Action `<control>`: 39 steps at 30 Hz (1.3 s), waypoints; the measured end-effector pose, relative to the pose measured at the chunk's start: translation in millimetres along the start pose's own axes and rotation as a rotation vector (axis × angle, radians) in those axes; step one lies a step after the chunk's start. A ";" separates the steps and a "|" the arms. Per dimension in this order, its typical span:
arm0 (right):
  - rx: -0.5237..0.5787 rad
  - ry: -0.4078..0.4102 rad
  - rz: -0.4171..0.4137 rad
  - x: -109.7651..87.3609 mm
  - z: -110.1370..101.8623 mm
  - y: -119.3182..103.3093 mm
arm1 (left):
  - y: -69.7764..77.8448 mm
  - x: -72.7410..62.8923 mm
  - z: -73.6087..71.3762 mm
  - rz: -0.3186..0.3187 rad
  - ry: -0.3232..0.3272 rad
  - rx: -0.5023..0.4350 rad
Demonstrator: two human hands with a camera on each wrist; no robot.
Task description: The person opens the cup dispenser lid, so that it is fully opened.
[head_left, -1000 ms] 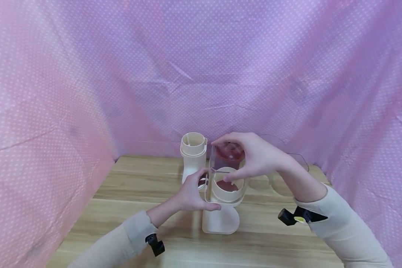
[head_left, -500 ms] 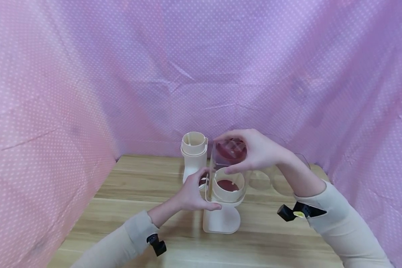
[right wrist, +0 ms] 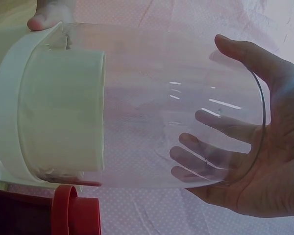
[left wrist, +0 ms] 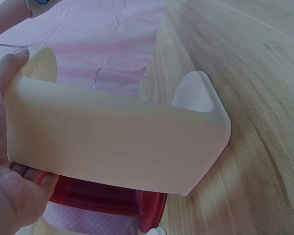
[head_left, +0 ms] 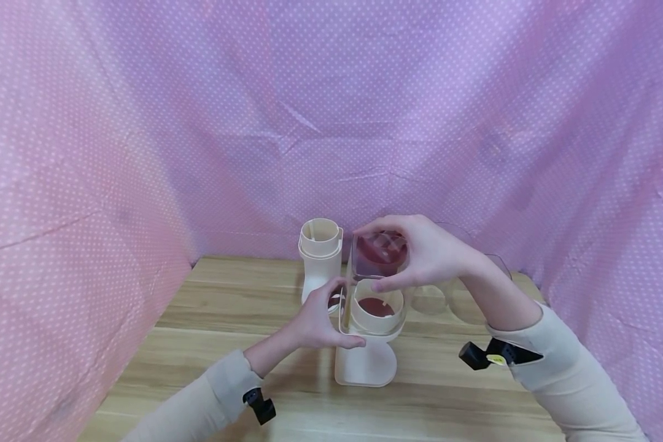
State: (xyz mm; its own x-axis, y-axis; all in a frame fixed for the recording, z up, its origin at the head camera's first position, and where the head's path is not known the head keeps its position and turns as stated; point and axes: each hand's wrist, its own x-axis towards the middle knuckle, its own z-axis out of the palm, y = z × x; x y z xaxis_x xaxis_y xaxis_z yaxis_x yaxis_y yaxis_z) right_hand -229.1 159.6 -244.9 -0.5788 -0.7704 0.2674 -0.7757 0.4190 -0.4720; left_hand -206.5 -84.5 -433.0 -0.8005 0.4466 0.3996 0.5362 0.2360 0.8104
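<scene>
In the head view my left hand [head_left: 317, 319] grips the upper part of a cream dispenser stand [head_left: 367, 363] from the left, thumb at the front. The left wrist view shows its tall flat back [left wrist: 103, 132] and foot on the table. A clear plastic canister [right wrist: 142, 107] sits upright around the cream round collar [right wrist: 63, 112] on top of the stand. My right hand [head_left: 433, 255] holds the canister near its upper rim, thumb on one side and fingers on the other. Through the collar, dark red [head_left: 376, 307] shows.
Behind stand a second cream dispenser stand [head_left: 320, 264] with a round collar and a red one [head_left: 382, 250], partly hidden by the canister. More clear canisters [head_left: 430, 299] stand at the right, partly behind the right arm. A wooden table [head_left: 226, 307] is enclosed by pink dotted cloth [head_left: 331, 153].
My right hand has shifted slightly up and back with the canister, its thumb higher over the collar, then dipped a little. The left hand and the stand stay nearly where they were.
</scene>
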 end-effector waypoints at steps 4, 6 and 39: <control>-0.012 0.012 -0.009 -2.8 -0.4 -0.7 | -0.2 -0.1 1.1 -0.009 0.002 -0.005; -0.021 0.024 -0.010 -4.8 -2.4 -2.0 | -0.4 0.1 1.6 -0.012 0.005 -0.003; -0.043 0.278 0.265 -52.6 -89.2 -11.0 | 1.1 -4.1 3.5 -0.060 0.006 0.026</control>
State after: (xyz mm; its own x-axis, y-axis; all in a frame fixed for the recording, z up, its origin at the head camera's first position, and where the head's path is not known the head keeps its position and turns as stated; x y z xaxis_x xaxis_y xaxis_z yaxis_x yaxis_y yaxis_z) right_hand -212.5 238.4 -178.8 -0.8022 -0.4756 0.3610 -0.5965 0.6104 -0.5212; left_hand -201.6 -83.1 -435.3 -0.8332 0.4257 0.3529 0.4936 0.2849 0.8217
